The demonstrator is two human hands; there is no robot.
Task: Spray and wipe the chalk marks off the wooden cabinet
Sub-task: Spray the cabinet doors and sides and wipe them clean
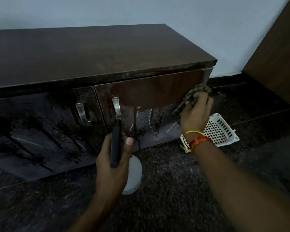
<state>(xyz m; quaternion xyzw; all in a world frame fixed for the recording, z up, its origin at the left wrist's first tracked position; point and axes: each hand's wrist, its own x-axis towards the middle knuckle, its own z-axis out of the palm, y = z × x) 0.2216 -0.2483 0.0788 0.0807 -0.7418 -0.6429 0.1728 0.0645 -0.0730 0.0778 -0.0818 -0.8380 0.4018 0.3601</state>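
A low dark wooden cabinet with two glossy doors and metal handles stands against the wall. Faint white chalk marks show on the lower part of the right door, with wet drips running down it. My right hand presses a checked green cloth against the right edge of that door. My left hand grips a spray bottle with a white body and a black trigger head, its nozzle pointing at the right door near its handle.
A white plastic basket lies on the dark speckled floor to the right of the cabinet, behind my right wrist. A brown wooden panel leans or stands at the far right against the pale wall.
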